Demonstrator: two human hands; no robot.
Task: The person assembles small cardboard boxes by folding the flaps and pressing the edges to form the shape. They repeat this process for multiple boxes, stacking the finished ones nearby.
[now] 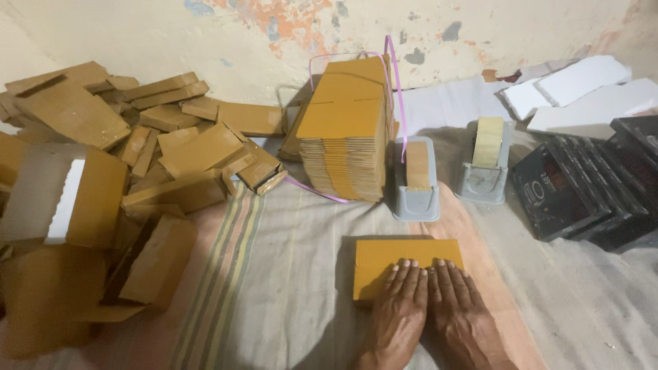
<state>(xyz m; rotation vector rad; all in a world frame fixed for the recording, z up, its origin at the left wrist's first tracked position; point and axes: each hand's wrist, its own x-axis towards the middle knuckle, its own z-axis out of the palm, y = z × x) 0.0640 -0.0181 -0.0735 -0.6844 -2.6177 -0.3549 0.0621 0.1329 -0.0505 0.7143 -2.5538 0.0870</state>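
Item one, the striped cloth [288, 274] spread over the floor, carrying to my left a loose heap of folded brown cartons [137, 157] and, against the wall, a bound stack of flat carton blanks [346, 130] tied with pink strapping so it stays square; black boxes [589, 185] sit at my right. Item two, two grey tape dispensers [415, 181], just beyond the work, within reach. Item three, one flat carton blank [404, 264] lying before me, my left hand [401, 308] and right hand [462, 308] side by side, fingers spread flat, pressing its near edge down, seemingly to crease it.
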